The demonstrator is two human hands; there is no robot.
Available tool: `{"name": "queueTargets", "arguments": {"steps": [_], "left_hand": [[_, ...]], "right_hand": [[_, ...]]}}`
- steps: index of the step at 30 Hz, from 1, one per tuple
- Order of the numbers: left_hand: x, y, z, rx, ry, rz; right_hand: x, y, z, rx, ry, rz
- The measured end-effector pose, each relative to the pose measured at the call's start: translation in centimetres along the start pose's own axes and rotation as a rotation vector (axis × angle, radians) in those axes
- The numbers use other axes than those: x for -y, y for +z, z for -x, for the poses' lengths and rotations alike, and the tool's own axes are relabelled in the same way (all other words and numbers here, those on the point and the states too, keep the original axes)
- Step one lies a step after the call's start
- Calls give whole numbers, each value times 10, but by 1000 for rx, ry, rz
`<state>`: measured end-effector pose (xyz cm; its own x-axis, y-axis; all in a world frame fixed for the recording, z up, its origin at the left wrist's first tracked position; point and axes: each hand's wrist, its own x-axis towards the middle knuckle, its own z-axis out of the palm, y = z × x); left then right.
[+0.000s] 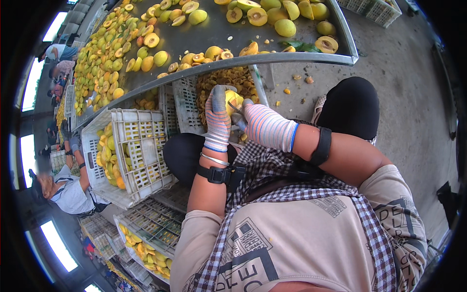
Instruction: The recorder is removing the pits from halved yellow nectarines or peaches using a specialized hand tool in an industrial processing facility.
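My left hand, in a striped knit glove with grey fingertips, is closed round a yellow peach. My gloved right hand grips a small metal tool, whose dark curved end lies against the peach; its handle is hidden in the fingers. Both hands are just below the edge of a metal table. Beneath them stands a crate holding many brownish-yellow fruit pieces. Halved peaches with stones showing and whole peaches lie on the table.
A white plastic crate of yellow fruit is tilted at my left, beside my knee. Another crate with fruit is behind it. A co-worker is at the far left. Fruit scraps lie on the concrete floor.
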<state>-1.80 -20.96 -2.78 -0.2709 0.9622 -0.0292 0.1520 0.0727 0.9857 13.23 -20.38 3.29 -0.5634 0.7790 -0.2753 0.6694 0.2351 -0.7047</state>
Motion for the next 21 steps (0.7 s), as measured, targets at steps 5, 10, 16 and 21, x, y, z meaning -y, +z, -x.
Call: {"name": "queueTargets", "arguments": {"steps": [5,10,16,21], "left_hand": [[-51,9,1,168,-230,557],[-36,5,5,114,-105,386],[-39,10,12,61,-12,315],[-30,8,13,96,147,214]], "right_hand": [[-2,-12,-9,-58,28,-196],[-8,-8,-4,43,-23,-416],[-20,14,-13,85,-38,-475],[-50,69,-36,127,-4,-663]]}}
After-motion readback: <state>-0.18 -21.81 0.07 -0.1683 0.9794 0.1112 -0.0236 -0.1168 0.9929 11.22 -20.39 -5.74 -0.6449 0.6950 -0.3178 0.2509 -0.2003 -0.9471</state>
